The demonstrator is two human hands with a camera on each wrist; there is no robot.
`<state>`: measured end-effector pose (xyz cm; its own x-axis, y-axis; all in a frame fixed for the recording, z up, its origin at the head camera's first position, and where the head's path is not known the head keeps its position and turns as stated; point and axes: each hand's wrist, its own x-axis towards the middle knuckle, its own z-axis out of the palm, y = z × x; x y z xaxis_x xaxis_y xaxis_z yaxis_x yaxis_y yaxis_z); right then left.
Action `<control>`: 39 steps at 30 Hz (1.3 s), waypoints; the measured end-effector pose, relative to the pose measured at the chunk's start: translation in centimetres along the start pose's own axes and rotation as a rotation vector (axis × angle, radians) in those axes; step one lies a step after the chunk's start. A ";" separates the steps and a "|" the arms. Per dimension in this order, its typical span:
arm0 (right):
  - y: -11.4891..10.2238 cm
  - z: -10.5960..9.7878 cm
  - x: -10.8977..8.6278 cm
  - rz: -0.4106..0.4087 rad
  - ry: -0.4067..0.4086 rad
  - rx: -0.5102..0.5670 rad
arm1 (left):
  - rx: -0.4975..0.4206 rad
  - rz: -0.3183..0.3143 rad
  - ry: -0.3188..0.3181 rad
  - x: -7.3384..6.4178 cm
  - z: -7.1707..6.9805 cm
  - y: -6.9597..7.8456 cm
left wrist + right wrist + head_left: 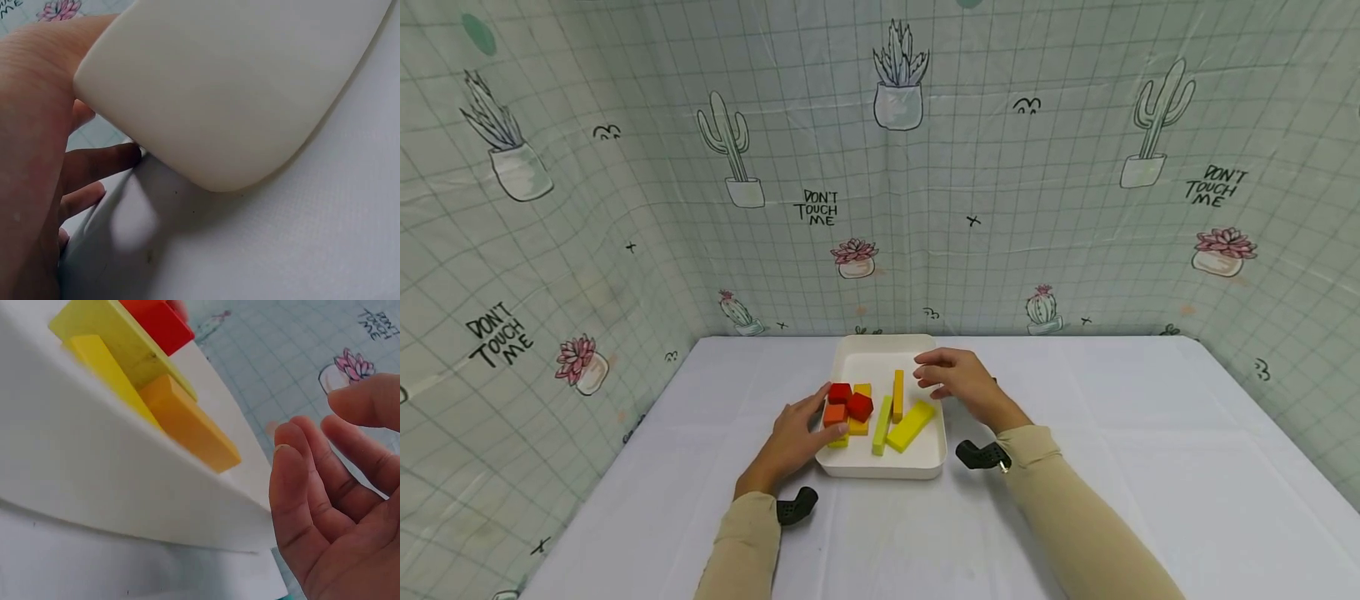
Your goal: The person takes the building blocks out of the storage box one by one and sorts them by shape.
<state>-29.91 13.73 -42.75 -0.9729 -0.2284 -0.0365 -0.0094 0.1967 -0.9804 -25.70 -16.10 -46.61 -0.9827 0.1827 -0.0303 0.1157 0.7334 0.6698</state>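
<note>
A white tray (880, 472) holds several coloured blocks. At its left side, my left hand (793, 437) grips the wall, the thumb over the rim and the fingers along the outside; the thumb is hidden in the left wrist view. Near that thumb are a red block (839, 392), a second red block (860, 407) and an orange-red block (835, 415), with yellow ones beneath. Further right lie a lime block (882, 426), an orange-yellow block (194, 425) and a flat yellow block (912, 426). Over the tray's right rim, my right hand (958, 383) hovers with loosely bent fingers, holding nothing.
The tray stands on a white-covered table (1112, 467). Behind and at both sides hangs a grid-patterned cloth (970, 275) with plant drawings. A black wrist device sits on each sleeve, one at the left (797, 506), one at the right (983, 455).
</note>
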 end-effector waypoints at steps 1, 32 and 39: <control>-0.1 0.1 0.1 -0.002 -0.005 -0.005 | 0.000 0.001 0.000 0.0 0.0 0.0; -1.5 3.9 0.6 -0.038 -0.181 -0.069 | -0.002 -0.016 -0.048 -0.5 -0.4 -0.1; -1.5 4.4 0.8 -0.040 -0.207 -0.096 | -0.010 -0.020 -0.045 -0.3 -0.3 -0.1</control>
<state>-29.62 9.08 -42.15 -0.9033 -0.4265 -0.0469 -0.0780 0.2708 -0.9595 -25.50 -16.38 -46.44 -0.9773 0.1974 -0.0771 0.0943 0.7310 0.6758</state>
